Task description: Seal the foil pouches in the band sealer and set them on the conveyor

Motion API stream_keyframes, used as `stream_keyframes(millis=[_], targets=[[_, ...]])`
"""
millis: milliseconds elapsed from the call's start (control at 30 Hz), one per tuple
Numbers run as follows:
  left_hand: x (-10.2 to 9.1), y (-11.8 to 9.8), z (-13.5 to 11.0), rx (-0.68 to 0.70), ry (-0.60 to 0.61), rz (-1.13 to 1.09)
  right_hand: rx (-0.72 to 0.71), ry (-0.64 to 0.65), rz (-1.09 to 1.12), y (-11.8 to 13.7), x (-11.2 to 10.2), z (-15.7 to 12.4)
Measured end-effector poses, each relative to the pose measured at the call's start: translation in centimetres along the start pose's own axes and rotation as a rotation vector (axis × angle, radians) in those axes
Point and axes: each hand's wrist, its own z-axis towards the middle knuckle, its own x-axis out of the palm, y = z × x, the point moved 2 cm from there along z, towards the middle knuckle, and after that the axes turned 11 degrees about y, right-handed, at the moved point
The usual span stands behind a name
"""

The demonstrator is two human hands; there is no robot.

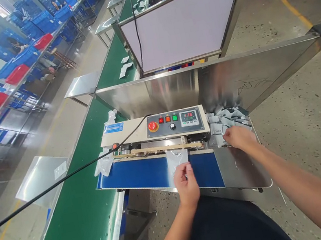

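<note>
Pinched a foil pouch [178,162] in the nearly closed left hand [186,185], just above the sealer's blue belt [133,176]; rested the half-curled right hand [238,137] on piled pouches [222,125], any grip impossible to tell.

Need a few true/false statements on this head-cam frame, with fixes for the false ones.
1. The left hand holds a silver pouch above the sealer's blue conveyor belt. True.
2. The right hand is pressing the control panel. False: it is at a pile of pouches beside the stainless steel tray.
3. The sealer's emergency stop button is red. True.
4. The sealer's digital display is dark. False: it shows lit red digits.
</note>
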Motion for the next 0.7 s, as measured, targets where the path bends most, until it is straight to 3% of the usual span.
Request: stream_keyframes(millis=[100,200,267,333,433,533,633,700], targets=[[3.8,-1.6,0.8,0.127,0.196,0.033,-0.095,-0.16,0.045,-0.2,-0.9,-3.1],[7.7,-2.6,2.4,0.197,0.251,0.032,-0.274,-0.391,0.192,-0.7,-2.1,-8.0],[9.7,-3.0,3.0,0.211,0.285,0.024,-0.384,-0.424,0.287,-1.1,-2.5,-10.9],[11.1,-3.0,3.2,0.199,0.382,0.003,-0.48,-0.356,0.381,-1.6,-2.1,-12.8],[11.5,-2.2,2.7,0.122,0.522,-0.019,-0.481,-0.266,0.628,-2.9,-0.4,-13.7],[10.7,-1.2,2.2,0.035,0.532,-0.027,-0.336,-0.179,0.87,-4.3,2.2,-13.2],[9.9,-0.4,2.2,0.019,0.555,-0.015,-0.293,-0.07,0.92,-4.5,4.3,-12.5],[9.5,0.2,2.6,-0.009,0.545,0.005,-0.26,-0.062,0.943,-4.3,4.9,-11.9]])
